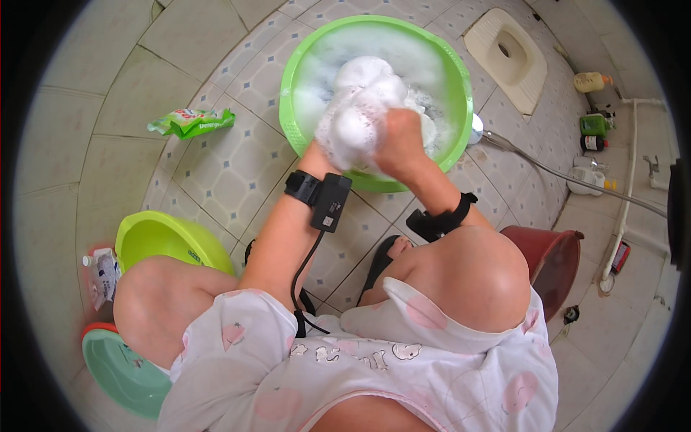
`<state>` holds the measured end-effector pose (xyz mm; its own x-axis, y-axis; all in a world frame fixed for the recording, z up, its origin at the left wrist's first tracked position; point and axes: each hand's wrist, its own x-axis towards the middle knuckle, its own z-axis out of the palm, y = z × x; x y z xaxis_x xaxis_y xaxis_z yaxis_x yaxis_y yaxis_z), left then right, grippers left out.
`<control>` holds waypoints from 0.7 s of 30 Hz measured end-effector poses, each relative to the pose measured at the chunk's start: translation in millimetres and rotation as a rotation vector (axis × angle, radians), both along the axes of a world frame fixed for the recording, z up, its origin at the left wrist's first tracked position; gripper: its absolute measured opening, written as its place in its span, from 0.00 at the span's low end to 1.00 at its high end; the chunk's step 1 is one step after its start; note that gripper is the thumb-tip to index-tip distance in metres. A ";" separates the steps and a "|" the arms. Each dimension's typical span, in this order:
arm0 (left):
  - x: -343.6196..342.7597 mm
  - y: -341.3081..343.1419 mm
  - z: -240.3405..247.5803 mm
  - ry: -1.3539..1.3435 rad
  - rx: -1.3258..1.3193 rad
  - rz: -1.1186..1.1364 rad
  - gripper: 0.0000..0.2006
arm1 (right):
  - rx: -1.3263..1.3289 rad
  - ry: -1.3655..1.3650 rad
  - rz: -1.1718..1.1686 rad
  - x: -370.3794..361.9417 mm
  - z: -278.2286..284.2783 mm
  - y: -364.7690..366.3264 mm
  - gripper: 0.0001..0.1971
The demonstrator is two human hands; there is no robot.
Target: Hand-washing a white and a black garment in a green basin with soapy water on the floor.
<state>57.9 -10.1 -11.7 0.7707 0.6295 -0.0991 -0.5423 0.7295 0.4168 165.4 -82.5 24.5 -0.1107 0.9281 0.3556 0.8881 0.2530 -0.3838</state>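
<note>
A green basin of sudsy water stands on the tiled floor ahead of me. Over its near side, a thick heap of white foam covers whatever is between my hands. My left hand is sunk in this foam, so its fingers are hidden and only the wrist end shows. My right hand is curled closed against the right side of the heap. What it grips is buried in suds and cannot be made out.
A green detergent bag lies left of the basin. Yellow-green and teal basins stand at my left, a dark red bucket at my right. A shower head with hose touches the basin's right side. Beyond is a squat toilet; bottles line the right wall.
</note>
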 end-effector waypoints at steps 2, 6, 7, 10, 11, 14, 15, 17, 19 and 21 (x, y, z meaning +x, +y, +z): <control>-0.7 -8.3 -8.1 0.088 0.105 0.058 0.21 | 0.038 0.246 -0.254 27.5 -18.6 14.6 0.16; 15.5 -25.2 35.3 0.258 0.383 0.131 0.18 | -0.009 0.245 -0.240 40.6 -27.6 16.0 0.16; 11.7 -22.8 14.4 0.174 0.442 0.117 0.17 | 0.010 0.189 -0.225 31.6 -26.6 12.2 0.16; -0.1 -14.7 -9.3 0.149 0.424 0.103 0.15 | 0.190 0.150 -0.015 4.9 -14.9 10.0 0.18; 5.6 -24.0 11.5 0.238 0.258 0.062 0.14 | 0.119 0.138 -0.153 28.1 -26.2 15.4 0.18; 13.6 -36.2 49.4 0.226 0.151 0.147 0.15 | -0.052 0.284 -0.286 57.4 -32.5 27.1 0.15; 10.5 -35.4 46.1 0.248 0.200 0.146 0.17 | -0.012 0.279 -0.265 47.7 -28.5 23.3 0.14; 5.5 -30.1 32.5 0.287 0.291 0.120 0.18 | 0.073 0.270 -0.222 18.8 -19.7 13.5 0.13; 6.1 -29.7 18.3 0.261 0.254 0.097 0.19 | 0.068 0.209 -0.181 15.8 -16.4 10.0 0.13; 1.0 -36.3 21.6 0.193 0.105 0.124 0.19 | -0.059 0.188 -0.248 27.4 -22.2 22.1 0.15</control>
